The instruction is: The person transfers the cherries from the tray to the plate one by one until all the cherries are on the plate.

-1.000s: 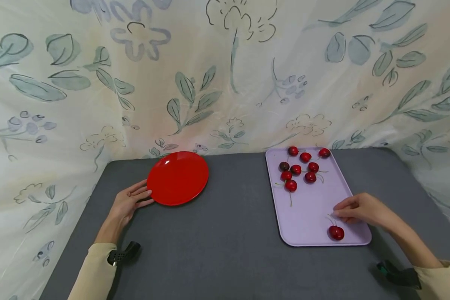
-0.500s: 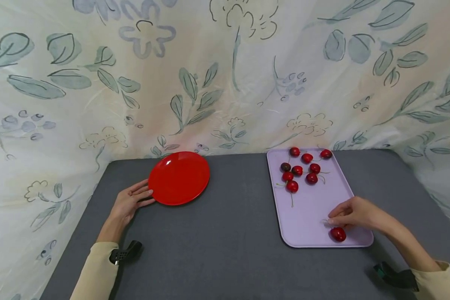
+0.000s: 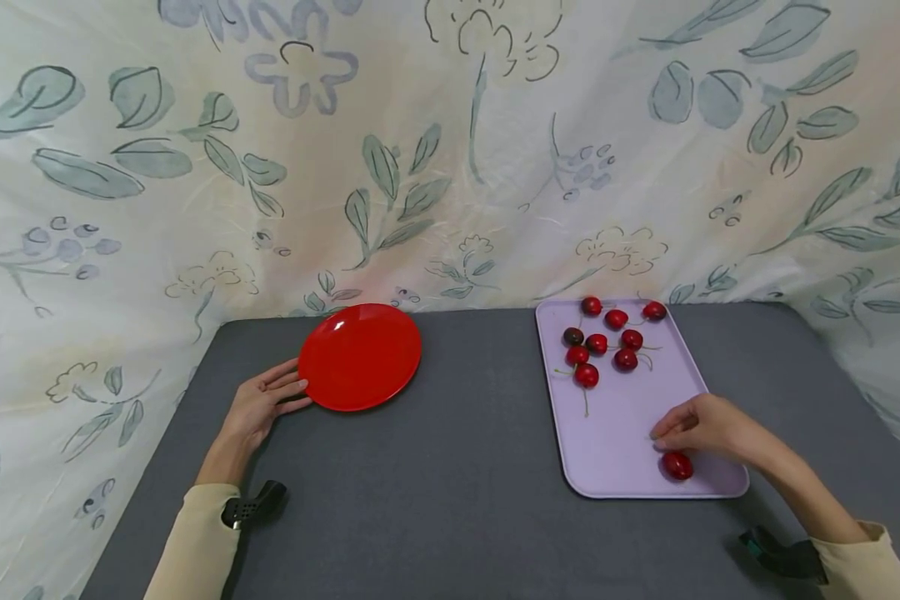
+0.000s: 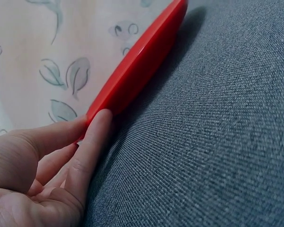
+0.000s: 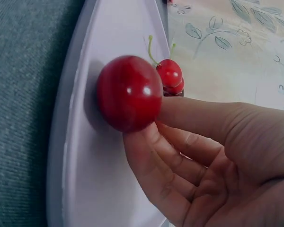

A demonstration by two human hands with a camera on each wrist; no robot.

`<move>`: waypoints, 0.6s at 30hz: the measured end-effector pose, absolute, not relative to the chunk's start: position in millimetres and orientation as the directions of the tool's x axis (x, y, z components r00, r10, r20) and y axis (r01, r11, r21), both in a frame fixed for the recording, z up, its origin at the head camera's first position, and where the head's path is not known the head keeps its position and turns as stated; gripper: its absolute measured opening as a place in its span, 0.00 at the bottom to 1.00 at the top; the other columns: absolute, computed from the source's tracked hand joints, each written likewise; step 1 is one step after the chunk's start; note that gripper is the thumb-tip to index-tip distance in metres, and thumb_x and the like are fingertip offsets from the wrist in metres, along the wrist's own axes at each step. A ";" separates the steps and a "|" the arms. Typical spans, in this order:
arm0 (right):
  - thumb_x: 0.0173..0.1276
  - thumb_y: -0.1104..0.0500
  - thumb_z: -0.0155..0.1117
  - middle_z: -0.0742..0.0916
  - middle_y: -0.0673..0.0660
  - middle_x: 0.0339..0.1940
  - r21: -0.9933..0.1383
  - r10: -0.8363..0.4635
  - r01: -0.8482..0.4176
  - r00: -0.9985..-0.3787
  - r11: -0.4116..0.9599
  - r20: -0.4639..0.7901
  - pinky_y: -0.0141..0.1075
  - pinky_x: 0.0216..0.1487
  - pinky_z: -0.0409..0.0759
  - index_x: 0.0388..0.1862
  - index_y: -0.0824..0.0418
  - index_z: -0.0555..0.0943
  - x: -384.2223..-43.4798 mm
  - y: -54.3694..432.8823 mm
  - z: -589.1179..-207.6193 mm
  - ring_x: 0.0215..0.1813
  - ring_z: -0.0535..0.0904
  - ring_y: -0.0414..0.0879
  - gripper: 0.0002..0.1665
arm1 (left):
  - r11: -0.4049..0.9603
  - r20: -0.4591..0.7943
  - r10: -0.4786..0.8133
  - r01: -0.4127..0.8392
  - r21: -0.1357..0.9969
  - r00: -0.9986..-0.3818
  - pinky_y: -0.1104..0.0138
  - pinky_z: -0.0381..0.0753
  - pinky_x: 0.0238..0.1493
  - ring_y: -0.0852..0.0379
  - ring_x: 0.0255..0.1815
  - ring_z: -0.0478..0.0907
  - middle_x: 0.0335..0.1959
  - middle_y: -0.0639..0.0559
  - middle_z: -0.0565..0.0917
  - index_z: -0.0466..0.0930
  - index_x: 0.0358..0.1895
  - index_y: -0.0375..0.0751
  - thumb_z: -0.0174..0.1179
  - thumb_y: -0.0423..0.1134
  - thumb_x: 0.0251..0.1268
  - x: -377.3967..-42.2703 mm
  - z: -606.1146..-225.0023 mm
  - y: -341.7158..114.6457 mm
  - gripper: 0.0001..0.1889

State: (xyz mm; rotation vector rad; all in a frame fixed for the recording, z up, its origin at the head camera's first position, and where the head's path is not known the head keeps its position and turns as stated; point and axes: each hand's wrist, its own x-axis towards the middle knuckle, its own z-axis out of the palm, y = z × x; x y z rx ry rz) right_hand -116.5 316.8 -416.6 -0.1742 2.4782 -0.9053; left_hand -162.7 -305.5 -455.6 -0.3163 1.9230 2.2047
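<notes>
My left hand (image 3: 258, 404) is at the near left rim of a round, glossy red plate (image 3: 360, 357). In the left wrist view, the thumb and a finger grip the edge of the plate (image 4: 137, 61). On the right, my right hand (image 3: 708, 427) is low over the near end of a lilac tray (image 3: 607, 450). Its thumb and fingers pinch a dark red cherry (image 5: 130, 93) at the stem end; the stem is hidden by the fingers. Whether this cherry (image 3: 677, 466) touches the tray I cannot tell.
Several other cherries (image 3: 596, 343), some with stems, lie at the tray's far end. Plate and tray are on a dark grey cloth-covered table (image 3: 450, 467). A curtain (image 3: 495, 167) printed with leaves and flowers hangs behind the table and along its sides.
My right hand has shifted slightly left and down, its fingertips closing on the cherry's stem, which was visible before. My left hand and the plate hold their place.
</notes>
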 end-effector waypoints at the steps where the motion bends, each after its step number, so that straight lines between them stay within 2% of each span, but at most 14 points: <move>1: 0.62 0.58 0.73 0.88 0.55 0.33 -0.640 -0.275 0.057 -0.871 0.766 -0.407 0.31 0.30 0.80 0.40 0.68 0.87 -116.4 316.5 -415.4 0.33 0.78 0.46 0.13 | -0.132 -0.289 0.008 -0.287 0.949 -0.957 0.64 0.86 0.44 0.60 0.42 0.86 0.42 0.60 0.86 0.53 0.76 0.32 0.61 0.31 0.67 -162.8 -454.7 -305.4 0.37; 7: 0.64 0.58 0.71 0.89 0.57 0.35 -0.659 -0.215 0.140 -0.878 0.739 -0.428 0.36 0.35 0.87 0.42 0.70 0.86 -115.6 319.3 -404.4 0.34 0.84 0.47 0.16 | -0.108 -0.291 0.003 -0.289 0.951 -0.957 0.64 0.86 0.45 0.61 0.42 0.85 0.42 0.61 0.85 0.54 0.75 0.32 0.61 0.32 0.68 -163.1 -454.2 -304.1 0.36; 14: 0.66 0.58 0.69 0.89 0.60 0.36 -0.690 -0.200 0.169 -0.885 0.704 -0.421 0.37 0.39 0.88 0.46 0.73 0.84 -117.2 322.1 -395.3 0.35 0.85 0.49 0.18 | -0.101 -0.298 -0.007 -0.296 0.950 -0.955 0.63 0.85 0.45 0.61 0.42 0.85 0.42 0.61 0.85 0.55 0.75 0.32 0.63 0.32 0.66 -164.6 -456.0 -304.8 0.37; 18: 0.66 0.56 0.70 0.89 0.60 0.37 -0.713 -0.203 0.180 -0.886 0.678 -0.416 0.36 0.41 0.87 0.47 0.72 0.84 -120.2 318.9 -392.3 0.37 0.87 0.48 0.20 | -0.103 -0.292 0.003 -0.290 0.951 -0.957 0.64 0.86 0.44 0.62 0.42 0.85 0.42 0.62 0.85 0.54 0.75 0.31 0.60 0.31 0.68 -165.0 -455.6 -305.4 0.36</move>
